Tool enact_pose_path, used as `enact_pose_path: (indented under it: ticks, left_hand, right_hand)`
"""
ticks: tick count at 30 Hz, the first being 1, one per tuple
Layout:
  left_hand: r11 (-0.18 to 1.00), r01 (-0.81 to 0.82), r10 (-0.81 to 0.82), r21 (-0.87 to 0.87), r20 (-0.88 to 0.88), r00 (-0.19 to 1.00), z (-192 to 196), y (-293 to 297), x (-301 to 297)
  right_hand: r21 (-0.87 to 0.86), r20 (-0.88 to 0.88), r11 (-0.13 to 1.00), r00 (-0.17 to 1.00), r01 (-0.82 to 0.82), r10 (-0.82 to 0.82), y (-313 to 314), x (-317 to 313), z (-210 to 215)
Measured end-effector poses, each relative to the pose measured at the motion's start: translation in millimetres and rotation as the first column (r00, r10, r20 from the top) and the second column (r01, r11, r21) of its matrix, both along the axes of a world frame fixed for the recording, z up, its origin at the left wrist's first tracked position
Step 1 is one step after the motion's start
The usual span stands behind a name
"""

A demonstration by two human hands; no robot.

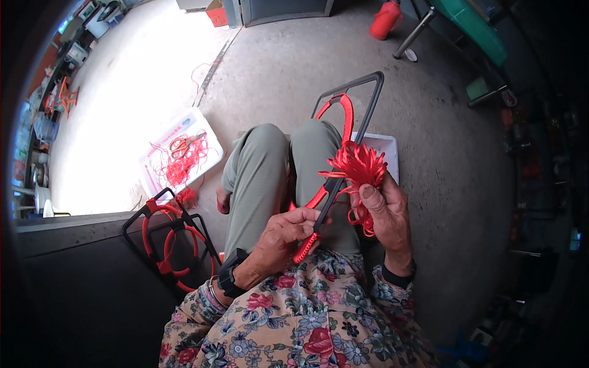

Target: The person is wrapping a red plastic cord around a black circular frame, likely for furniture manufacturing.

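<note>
My left hand (276,244) is closed on a black frame (369,110), a long rounded loop that slants up over my right knee. A red ring (348,116) sits inside the frame, and tightly coiled red cord (305,248) covers its lower end by my left fingers. My right hand (391,221) grips a gathered bundle of red cord (362,164), with the thumb pressed on it. Loops of the bundle hang below the fingers and its upper end fans out against the frame. Where the cord meets the frame is partly hidden.
Left of my knees stands a white tray (211,138) with tangled red cord (178,170) and orange-handled scissors (180,147). Several black frames with red rings (147,236) rest on a dark surface (92,270). Behind my right knee is a white container (388,147). A red jug (385,21) stands farther off.
</note>
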State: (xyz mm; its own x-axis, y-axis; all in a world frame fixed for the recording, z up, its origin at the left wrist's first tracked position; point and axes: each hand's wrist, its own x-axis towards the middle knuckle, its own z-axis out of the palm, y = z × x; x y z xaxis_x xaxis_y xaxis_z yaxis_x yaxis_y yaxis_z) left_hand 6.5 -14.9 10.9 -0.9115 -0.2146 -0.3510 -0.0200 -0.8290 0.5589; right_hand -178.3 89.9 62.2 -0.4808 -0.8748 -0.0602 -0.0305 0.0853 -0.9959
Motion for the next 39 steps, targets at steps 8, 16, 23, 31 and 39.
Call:
enact_pose_path:
  ticks: [8, 16, 23, 31, 39]
  left_hand:
    - [1.000, -0.012, 0.012, 0.000, 0.035, 0.999, -3.8, 4.6, 4.0]
    - [0.995, -0.067, 0.066, -0.078, -0.017, 0.998, 6.7, -13.1, 1.5]
    - [0.984, -0.157, 0.156, -0.086, -0.023, 0.988, 16.7, -18.8, 3.9]
    - [0.938, -0.288, 0.293, -0.191, -0.005, 0.956, 27.9, -24.4, 18.2]
    - [0.845, -0.422, 0.484, -0.327, 0.133, 0.865, 39.8, -22.4, 22.1]
  right_hand:
    - [-0.005, 0.078, 1.000, 0.997, -0.027, 0.027, 2.0, 3.1, 14.1]
    - [-0.288, 0.603, 0.939, 0.797, 0.185, 0.028, 7.6, 9.2, -7.2]
    - [-0.125, 0.670, 0.992, 0.739, 0.020, 0.069, -20.3, 33.4, -27.9]
    - [-0.007, 0.417, 0.971, 0.882, -0.239, 0.220, -55.6, 30.9, -24.7]
    - [0.005, 0.196, 0.957, 0.938, -0.292, 0.285, -53.2, 49.8, -33.7]
